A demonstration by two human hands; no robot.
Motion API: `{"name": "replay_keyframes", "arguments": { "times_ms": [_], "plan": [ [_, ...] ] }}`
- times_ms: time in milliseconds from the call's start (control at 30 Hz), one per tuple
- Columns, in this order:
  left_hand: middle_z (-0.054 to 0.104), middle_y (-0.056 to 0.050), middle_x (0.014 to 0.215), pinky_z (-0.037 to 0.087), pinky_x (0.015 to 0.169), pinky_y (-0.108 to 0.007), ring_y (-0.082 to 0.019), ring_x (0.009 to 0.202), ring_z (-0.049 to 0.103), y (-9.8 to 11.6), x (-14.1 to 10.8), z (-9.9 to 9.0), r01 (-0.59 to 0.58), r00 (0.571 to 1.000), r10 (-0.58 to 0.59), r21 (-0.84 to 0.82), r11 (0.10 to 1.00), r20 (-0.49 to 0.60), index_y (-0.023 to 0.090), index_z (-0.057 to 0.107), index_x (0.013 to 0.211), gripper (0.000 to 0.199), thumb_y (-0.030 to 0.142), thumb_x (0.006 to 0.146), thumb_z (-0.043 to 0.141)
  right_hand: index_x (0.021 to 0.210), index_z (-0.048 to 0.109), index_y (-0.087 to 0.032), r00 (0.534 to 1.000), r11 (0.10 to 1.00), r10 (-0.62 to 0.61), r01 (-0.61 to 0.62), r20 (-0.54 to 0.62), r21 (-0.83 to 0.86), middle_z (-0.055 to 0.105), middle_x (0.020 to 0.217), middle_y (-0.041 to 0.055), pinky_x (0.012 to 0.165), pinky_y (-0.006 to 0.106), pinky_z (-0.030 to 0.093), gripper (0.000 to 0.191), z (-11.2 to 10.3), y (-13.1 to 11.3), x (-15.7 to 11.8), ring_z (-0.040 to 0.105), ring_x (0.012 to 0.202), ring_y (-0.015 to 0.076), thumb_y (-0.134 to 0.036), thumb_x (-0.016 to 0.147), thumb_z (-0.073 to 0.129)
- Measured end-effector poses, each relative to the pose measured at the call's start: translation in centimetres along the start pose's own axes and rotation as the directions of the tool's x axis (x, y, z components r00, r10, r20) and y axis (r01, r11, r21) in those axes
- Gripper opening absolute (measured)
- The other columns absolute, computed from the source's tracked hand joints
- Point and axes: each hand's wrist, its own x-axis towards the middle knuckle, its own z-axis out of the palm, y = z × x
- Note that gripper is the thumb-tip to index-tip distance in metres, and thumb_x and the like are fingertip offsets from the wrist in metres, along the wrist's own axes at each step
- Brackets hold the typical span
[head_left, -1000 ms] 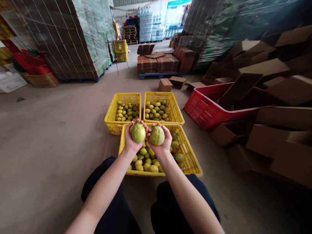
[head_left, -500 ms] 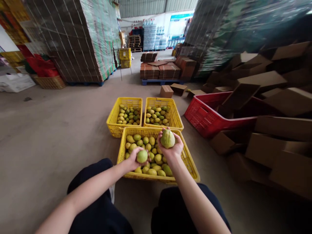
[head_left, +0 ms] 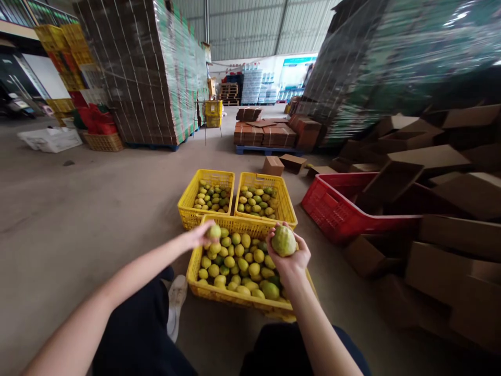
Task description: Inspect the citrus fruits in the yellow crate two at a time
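My left hand (head_left: 201, 235) is closed around a round yellow-green lemon (head_left: 213, 232) above the left far corner of the near yellow crate (head_left: 238, 298). Palm up over that crate's right side, my right hand (head_left: 291, 253) has its fingers curled around a big, ridged, pale green lemon (head_left: 284, 241). Many yellow and green lemons (head_left: 242, 265) fill the near crate below both hands. Part of its right side is hidden by my right forearm.
Two more yellow crates (head_left: 188, 215) (head_left: 287, 215) of similar fruit stand just beyond. To the right are a red crate (head_left: 332, 214) and a heap of cardboard boxes (head_left: 442, 261). Flattened cartons (head_left: 270, 137) lie on a blue pallet farther back, between tall wrapped stacks (head_left: 136, 78).
My left hand has moved left and slightly away from me with its lemon, apart from my right hand. The view has tilted up; my right hand still cradles the ridged lemon.
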Motion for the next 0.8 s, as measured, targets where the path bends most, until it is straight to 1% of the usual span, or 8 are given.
{"name": "replay_keyframes", "arguments": {
  "times_ms": [133,267,300,367,467,600,733,800],
  "plan": [
    [0.060,-0.014,0.104,0.056,0.075,-0.028,-0.015,0.077,0.066,7.2,2.1,-3.7,-0.134,0.957,0.100,-0.109,0.985,-0.272,0.013,0.043,0.121,0.044,0.040,0.087,0.047,0.095,0.064,-0.021,0.999,0.999,0.028,-0.029,-0.046,-0.032,0.071,0.075,0.0037,0.057,0.029,0.058,0.032,-0.4,0.2,0.1,0.067,0.067,0.0177,-0.019,0.066,0.049],
    [0.065,-0.016,0.105,0.053,0.081,-0.031,-0.017,0.082,0.067,3.9,-0.5,-5.7,0.079,0.992,-0.064,0.138,0.987,-0.112,0.012,0.057,0.104,0.036,0.040,0.088,0.041,0.095,0.064,-0.019,0.996,0.991,0.065,-0.071,-0.053,-0.115,0.073,0.079,0.0055,0.056,0.031,0.059,0.032,-1.0,0.5,0.2,0.069,0.068,0.0197,-0.018,0.066,0.051],
    [0.066,-0.015,0.108,0.052,0.081,-0.033,-0.019,0.084,0.068,2.4,-1.2,-5.9,0.168,0.986,-0.157,0.344,0.924,-0.061,0.013,0.059,0.102,0.040,0.044,0.087,0.039,0.095,0.064,-0.019,0.997,0.984,0.075,-0.079,-0.036,-0.158,0.073,0.081,0.0057,0.056,0.032,0.059,0.031,-1.3,0.8,0.2,0.069,0.068,0.0203,-0.018,0.066,0.053],
    [0.067,-0.013,0.112,0.051,0.080,-0.036,-0.024,0.089,0.068,-0.1,-2.2,-6.0,0.149,0.961,-0.276,0.808,0.570,0.018,0.017,0.062,0.103,0.044,0.052,0.082,0.044,0.095,0.065,-0.018,0.994,0.961,0.111,-0.106,0.007,-0.255,0.074,0.083,0.0057,0.054,0.033,0.059,0.030,-1.9,1.6,0.1,0.069,0.066,0.0208,-0.018,0.066,0.056],
    [0.067,-0.013,0.115,0.045,0.090,-0.040,-0.032,0.107,0.062,-2.0,-2.9,-6.0,-0.010,0.963,-0.264,0.992,0.128,0.044,0.021,0.066,0.103,0.048,0.051,0.066,0.066,0.091,0.067,-0.019,0.971,0.888,0.238,-0.213,0.011,-0.408,0.073,0.078,0.0052,0.050,0.030,0.056,0.023,-3.5,3.8,-0.4,0.069,0.062,0.0197,-0.020,0.068,0.060],
    [0.066,-0.018,0.115,0.043,0.091,-0.042,-0.035,0.111,0.059,-1.9,-3.0,-6.6,-0.020,0.980,-0.196,1.000,0.013,0.022,0.019,0.067,0.106,0.048,0.051,0.070,0.062,0.078,0.068,-0.023,0.894,0.679,0.435,-0.406,-0.110,-0.612,0.071,0.072,0.0049,0.044,0.028,0.051,0.010,-7.3,7.2,-2.3,0.067,0.056,0.0178,-0.024,0.069,0.064],
    [0.060,-0.017,0.127,0.042,0.094,-0.040,-0.032,0.117,0.056,-0.9,-3.3,-7.6,-0.065,0.988,-0.141,0.997,-0.036,0.060,0.018,0.060,0.121,0.051,0.048,0.080,0.049,0.065,0.066,-0.023,0.709,0.390,0.629,-0.642,-0.317,-0.660,0.067,0.059,0.0077,0.036,0.028,0.046,0.006,-11.8,9.4,-4.4,0.065,0.050,0.0202,-0.028,0.063,0.070],
    [0.058,-0.018,0.129,0.041,0.095,-0.040,-0.032,0.119,0.054,-0.6,-3.7,-7.8,-0.074,0.989,-0.128,0.996,-0.056,0.067,0.016,0.058,0.124,0.053,0.046,0.082,0.046,0.057,0.062,-0.024,0.769,0.451,0.590,-0.567,-0.247,-0.689,0.063,0.049,0.0056,0.031,0.030,0.043,0.010,-12.6,9.8,-4.4,0.061,0.042,0.0220,-0.022,0.059,0.072]
  ]
}}
